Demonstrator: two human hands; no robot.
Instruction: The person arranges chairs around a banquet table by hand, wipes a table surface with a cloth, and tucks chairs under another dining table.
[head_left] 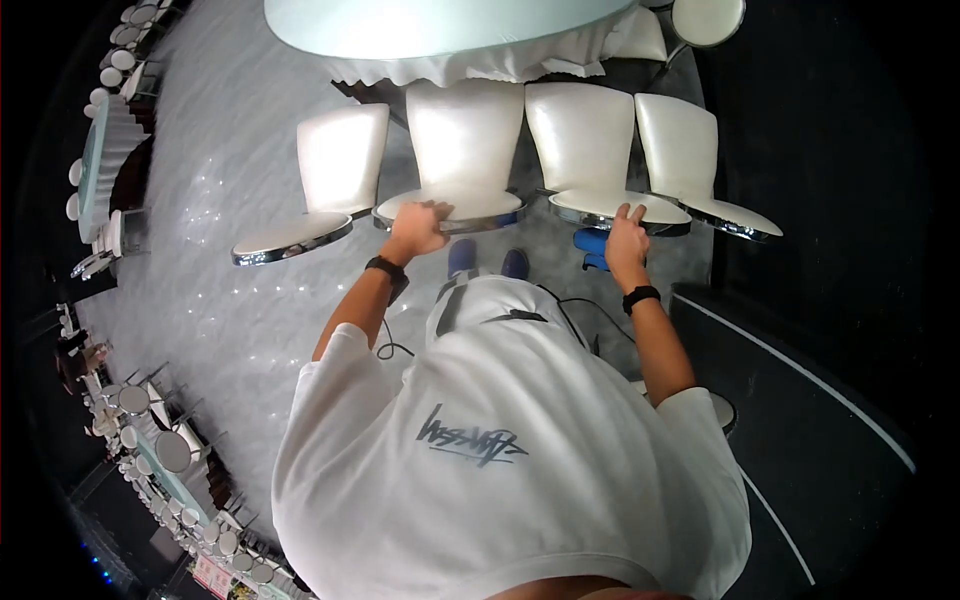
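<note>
Four white padded chairs stand in a row before me, each with a tall panel and a rounded, chrome-rimmed part on my side. My left hand (418,228) grips the near edge of the second chair from the left (466,130), fingers curled over the pad. On the third chair (580,130), my right hand (628,245) holds the rim, its fingers lying on the pad. The undersides of both grips are hidden. Just left of my right hand, a blue object (591,241) shows below the rim. The leftmost chair (342,150) and rightmost chair (680,145) are untouched.
Beyond the chairs is a round table (450,25) with a pale top and white ruffled cloth. Grey patterned floor (250,180) spreads left, with more tables and chairs farther off. A dark surface with a white edge line (800,355) lies right. Cables hang near my legs.
</note>
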